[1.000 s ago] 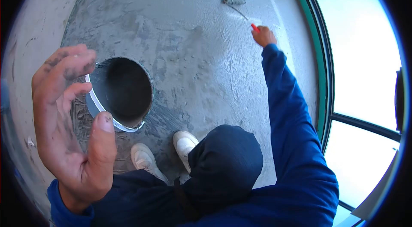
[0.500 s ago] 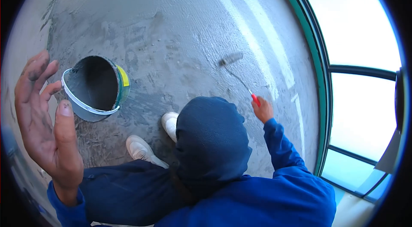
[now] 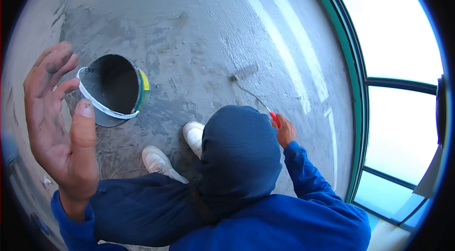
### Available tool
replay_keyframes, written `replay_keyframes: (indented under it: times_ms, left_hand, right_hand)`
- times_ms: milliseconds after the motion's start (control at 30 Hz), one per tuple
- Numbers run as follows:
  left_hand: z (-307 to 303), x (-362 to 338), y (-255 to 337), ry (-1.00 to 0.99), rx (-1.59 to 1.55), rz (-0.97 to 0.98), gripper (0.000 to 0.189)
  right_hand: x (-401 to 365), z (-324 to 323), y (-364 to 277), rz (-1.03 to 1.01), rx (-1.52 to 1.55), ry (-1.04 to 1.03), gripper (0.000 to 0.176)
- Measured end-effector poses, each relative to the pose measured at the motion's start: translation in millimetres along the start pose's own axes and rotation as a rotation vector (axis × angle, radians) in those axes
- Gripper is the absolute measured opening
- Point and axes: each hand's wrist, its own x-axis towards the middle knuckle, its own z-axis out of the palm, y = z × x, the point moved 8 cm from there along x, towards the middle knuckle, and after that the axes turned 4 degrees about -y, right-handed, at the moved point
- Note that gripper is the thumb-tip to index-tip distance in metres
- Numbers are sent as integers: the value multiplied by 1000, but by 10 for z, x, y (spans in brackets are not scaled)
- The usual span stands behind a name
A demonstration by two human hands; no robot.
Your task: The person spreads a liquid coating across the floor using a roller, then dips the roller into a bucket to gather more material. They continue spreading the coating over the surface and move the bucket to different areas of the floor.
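My right hand (image 3: 286,131) is wrapped round the red handle of a paint roller (image 3: 245,72), whose grey-coated head rests on the wet grey floor (image 3: 189,28). To the left, my left hand (image 3: 61,118) is raised with its fingers apart and curved, smudged with grey and holding nothing. Just beyond its fingertips stands a bucket (image 3: 113,91) with a white rim or handle and a yellow label, its inside dark grey.
My knee (image 3: 241,146) in dark cloth fills the lower middle. Two white shoes (image 3: 159,161) stand on the floor near the bucket. A green-framed window (image 3: 353,85) runs along the right, and a pale wall (image 3: 35,28) rises at the left.
The roller and my right hand have moved left, and the roller head is slightly nearer to me. My left hand and the bucket appear shifted a little to the right.
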Motion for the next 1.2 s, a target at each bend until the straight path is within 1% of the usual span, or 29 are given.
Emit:
replay_keyframes:
  times_ms: [67,133,200,267,300,333,467,600,700,833,933,1033,1100,1200]
  left_hand:
    - [-39,-14,9,-4,11,8,52]
    - [-100,-40,-22,10,9,11,53]
    - [-152,-54,-39,10,11,27,54]
    - [-200,-60,-41,4,17,37,54]
    - [-214,-64,-41,4,12,36,54]
    - [-228,-68,-41,4,8,35,54]
    - [-289,-99,-50,27,-12,24,55]
    - [-361,-127,-47,35,4,33,56]
    - [-383,-140,-43,36,7,27,56]
    - [-389,-174,-53,43,11,15,56]
    - [-413,-188,-50,49,8,13,56]
    - [-411,-187,-15,37,29,37,56]
    - [-385,-178,13,35,28,54,56]
    - [-332,-167,3,55,20,47,56]
  right_hand:
    - [414,38,-283,-64,-8,73,23]
    - [801,-71,-735,-124,-14,126,20]
    - [1280,-51,-1015,-155,-46,125,22]
    - [1680,-219,-1458,-164,-86,155,22]
    - [1954,-214,-1583,-158,-96,167,23]
    - [2191,-256,-1782,-186,-124,175,24]
    - [3053,-504,-2487,-191,-168,152,26]
    - [3478,-835,-3056,-136,-200,138,31]
    - [3675,-840,-3278,-137,-200,117,32]
    - [3705,-750,-3287,-158,-199,132,31]
    - [3430,-597,-3029,-141,-203,108,30]
    - [2905,-401,-2602,-186,-194,82,28]
    - [2480,-251,-2178,-156,-155,111,25]
    - [1721,-79,-1613,-122,-130,88,25]
